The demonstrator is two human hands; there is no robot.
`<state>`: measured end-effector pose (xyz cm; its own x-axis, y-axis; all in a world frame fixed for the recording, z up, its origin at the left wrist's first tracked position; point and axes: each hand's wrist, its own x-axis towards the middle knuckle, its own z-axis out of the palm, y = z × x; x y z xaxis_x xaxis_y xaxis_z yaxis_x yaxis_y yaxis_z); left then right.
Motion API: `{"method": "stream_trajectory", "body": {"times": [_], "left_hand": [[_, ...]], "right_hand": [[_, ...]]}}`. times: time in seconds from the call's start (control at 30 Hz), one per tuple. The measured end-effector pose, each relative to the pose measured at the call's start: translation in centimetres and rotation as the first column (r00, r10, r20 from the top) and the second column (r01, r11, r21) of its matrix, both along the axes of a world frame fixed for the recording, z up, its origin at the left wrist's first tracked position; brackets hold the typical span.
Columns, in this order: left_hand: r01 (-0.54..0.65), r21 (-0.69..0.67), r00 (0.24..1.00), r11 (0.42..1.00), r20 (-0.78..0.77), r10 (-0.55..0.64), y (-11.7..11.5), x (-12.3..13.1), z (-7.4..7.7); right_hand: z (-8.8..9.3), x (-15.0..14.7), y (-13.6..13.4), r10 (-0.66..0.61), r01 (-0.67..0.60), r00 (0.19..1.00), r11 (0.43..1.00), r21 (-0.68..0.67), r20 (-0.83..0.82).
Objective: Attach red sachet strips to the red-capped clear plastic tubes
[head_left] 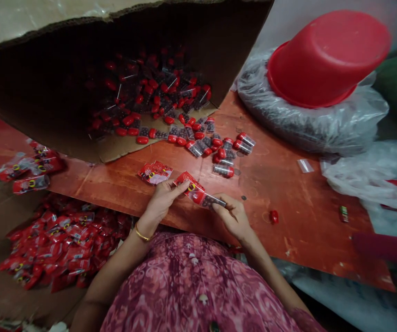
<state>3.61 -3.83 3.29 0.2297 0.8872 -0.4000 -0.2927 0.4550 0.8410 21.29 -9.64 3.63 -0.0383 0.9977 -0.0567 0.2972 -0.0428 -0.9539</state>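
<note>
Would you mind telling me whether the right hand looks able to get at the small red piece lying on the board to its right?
Probably yes. The small red piece lies on the open board just beyond the right hand, with nothing visible between them. The hand would first need to let go of the packet.

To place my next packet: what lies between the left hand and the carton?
Head view: a flat red packet lies on the board.

One left hand, one right hand, one red plastic basin
</note>
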Motion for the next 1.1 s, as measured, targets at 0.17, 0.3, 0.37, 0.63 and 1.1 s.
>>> {"method": "stream_trajectory", "body": {"times": [0.17, 0.3, 0.37, 0.63, 1.1], "left_hand": [[-0.099, 0.023, 0.994, 0.995, 0.044, 0.098, -0.8, 1.4, -0.6], [-0.15, -0.045, 0.983, 0.988, 0.104, 0.154, -1.2, 2.1, -0.7], [-0.134, -0.06, 0.985, 0.989, 0.098, 0.14, -1.1, 2.1, -0.8], [-0.216, -0.027, 0.969, 0.976, 0.116, 0.218, -1.1, 2.6, -1.1], [-0.102, -0.002, 0.994, 0.995, 0.044, 0.102, -1.4, 1.9, -0.9]], "right_hand": [[-1.0, -0.9, 0.1, -0.033, 0.028, 0.991, 0.999, -0.044, -0.126], [-2.2, -2.0, 0.2, -0.122, 0.075, 0.944, 0.984, -0.161, -0.306], [-2.6, -2.5, 0.3, -0.138, 0.075, 0.92, 0.981, -0.18, -0.366], [-2.3, -5.6, 0.8, -0.089, -0.053, 0.817, 0.972, -0.228, -0.57], [-2.6, -7.2, 1.0, -0.076, -0.057, 0.789, 0.979, -0.195, -0.61]]}}
